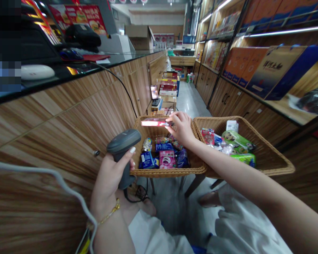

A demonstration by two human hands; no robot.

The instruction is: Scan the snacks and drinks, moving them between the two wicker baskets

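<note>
My left hand [119,165] is wrapped round the grip of a dark grey barcode scanner [124,141], its head tilted toward the left wicker basket [172,172]. Over the far side of that basket, my right hand [181,127] pinches a thin, flat red-and-white box [155,122] by its right end, edge toward me. Below it lie several small packets, among them a pink packet [166,159] and a blue packet [147,160]. The right wicker basket [275,165] holds a green packet with a cartoon panda [237,140] and other small goods.
A wooden counter [76,113] with a dark glass top runs along the left, with a white cable [55,173] hanging in front. Shelves with gift boxes [275,70] line the right. Stacked boxes [168,84] stand beyond the baskets, beside a tiled aisle [189,95].
</note>
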